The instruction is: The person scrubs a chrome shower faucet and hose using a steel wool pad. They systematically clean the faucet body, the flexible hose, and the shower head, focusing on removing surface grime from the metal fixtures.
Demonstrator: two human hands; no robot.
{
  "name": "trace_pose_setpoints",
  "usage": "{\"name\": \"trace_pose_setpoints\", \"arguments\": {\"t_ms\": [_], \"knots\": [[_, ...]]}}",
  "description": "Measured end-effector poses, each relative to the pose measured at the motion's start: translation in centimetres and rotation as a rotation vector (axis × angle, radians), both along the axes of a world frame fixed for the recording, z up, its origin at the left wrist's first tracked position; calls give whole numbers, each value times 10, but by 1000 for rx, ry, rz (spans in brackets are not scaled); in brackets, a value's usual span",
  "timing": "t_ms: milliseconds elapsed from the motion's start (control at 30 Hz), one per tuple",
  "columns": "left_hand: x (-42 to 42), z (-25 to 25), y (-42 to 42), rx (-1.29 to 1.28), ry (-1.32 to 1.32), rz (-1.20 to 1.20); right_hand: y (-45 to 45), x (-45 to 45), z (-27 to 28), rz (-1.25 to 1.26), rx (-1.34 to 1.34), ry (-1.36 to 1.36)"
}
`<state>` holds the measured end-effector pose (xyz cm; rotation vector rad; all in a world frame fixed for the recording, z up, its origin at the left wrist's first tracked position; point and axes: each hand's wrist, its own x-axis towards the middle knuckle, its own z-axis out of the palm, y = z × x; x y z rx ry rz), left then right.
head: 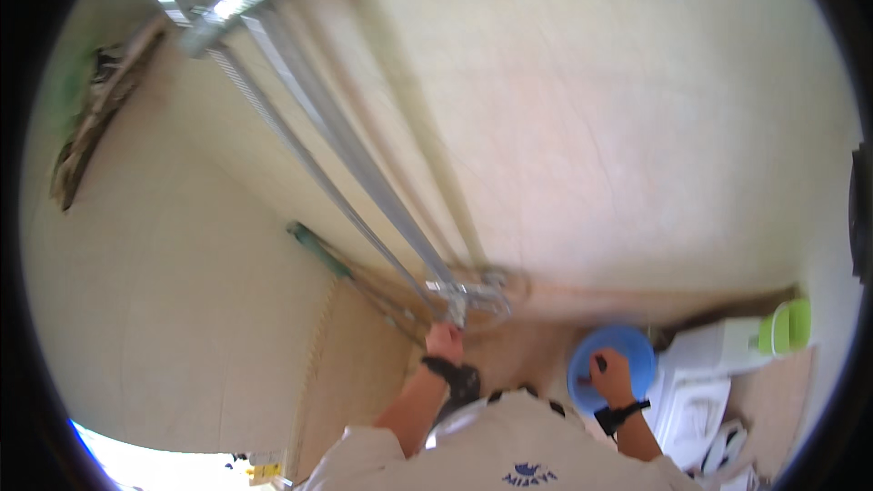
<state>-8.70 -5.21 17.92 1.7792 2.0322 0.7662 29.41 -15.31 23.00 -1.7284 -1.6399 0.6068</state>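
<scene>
My left hand is closed at the lower end of a chrome fitting, where long shiny metal rails meet on the wall. The rails rise to a wide metal crosspiece at the upper left. Over a round blue basin is my right hand, its fingers curled. A small dark thing shows at these fingers; blur hides what it is and whether it is gripped. Both wrists wear black bands.
A white toilet is right of the basin, with a light green bucket above it. A green-handled tool leans in the corner at left. A rough wooden piece is on the left wall.
</scene>
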Motion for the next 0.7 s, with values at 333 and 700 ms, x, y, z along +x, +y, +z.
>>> {"name": "trace_pose_setpoints", "arguments": {"t_ms": [333, 700], "knots": [[-35, 37, 33, -634, -1248, 108, 129, -91, 292, 188, 667, 133], [-46, 215, 33, 289, -609, -382, 98, -253, 622, 297, 707, -224]]}}
